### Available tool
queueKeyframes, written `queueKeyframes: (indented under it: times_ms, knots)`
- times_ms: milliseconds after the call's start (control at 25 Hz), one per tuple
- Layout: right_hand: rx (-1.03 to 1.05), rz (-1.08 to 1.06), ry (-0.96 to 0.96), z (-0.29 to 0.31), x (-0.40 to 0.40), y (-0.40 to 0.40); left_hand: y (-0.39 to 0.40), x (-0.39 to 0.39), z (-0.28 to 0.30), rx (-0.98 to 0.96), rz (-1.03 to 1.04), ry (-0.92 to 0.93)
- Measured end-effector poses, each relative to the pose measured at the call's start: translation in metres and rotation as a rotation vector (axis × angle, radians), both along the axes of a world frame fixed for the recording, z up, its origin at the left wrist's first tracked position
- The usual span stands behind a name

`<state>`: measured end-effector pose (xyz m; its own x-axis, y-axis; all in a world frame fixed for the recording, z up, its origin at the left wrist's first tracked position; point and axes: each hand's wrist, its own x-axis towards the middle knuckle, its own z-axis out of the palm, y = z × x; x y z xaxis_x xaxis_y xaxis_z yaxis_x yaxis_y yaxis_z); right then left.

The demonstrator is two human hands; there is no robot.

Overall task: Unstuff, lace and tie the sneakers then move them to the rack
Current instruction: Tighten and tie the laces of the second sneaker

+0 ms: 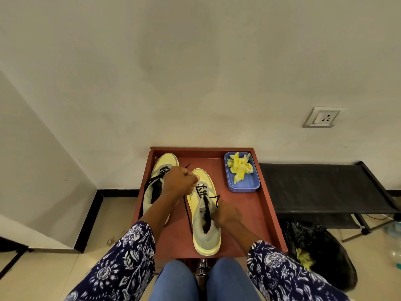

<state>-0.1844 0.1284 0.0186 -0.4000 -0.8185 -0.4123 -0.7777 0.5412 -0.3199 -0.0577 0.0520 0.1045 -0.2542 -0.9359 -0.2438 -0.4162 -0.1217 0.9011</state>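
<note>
Black lace [187,210] partly behind left hand [180,182]

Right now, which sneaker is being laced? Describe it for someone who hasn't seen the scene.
Find the red-brown tray against the wall. Two yellow-and-grey sneakers lie in it; it is the right sneaker, nearer the blue tub. Both hands hold its black lace: left hand, right hand.

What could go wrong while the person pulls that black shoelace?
The left hand is pulling the black lace up tight, so it might slip back out of an eyelet on the right sneaker if pulled too hard. The right hand holds only the other lace end by the tongue, so the sneaker could slide on the red tray.
</note>
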Motion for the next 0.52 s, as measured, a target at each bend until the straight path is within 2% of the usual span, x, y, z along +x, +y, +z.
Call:
queueKeyframes:
  times_ms: [240,520]
  knots:
    - [0.035,0.076,-0.005,0.007,-0.001,-0.001,0.008,-0.002,0.011,0.112,0.030,0.157]
    - [0.015,0.066,-0.014,0.016,-0.001,0.001,0.012,-0.004,0.017,0.109,0.058,0.130]
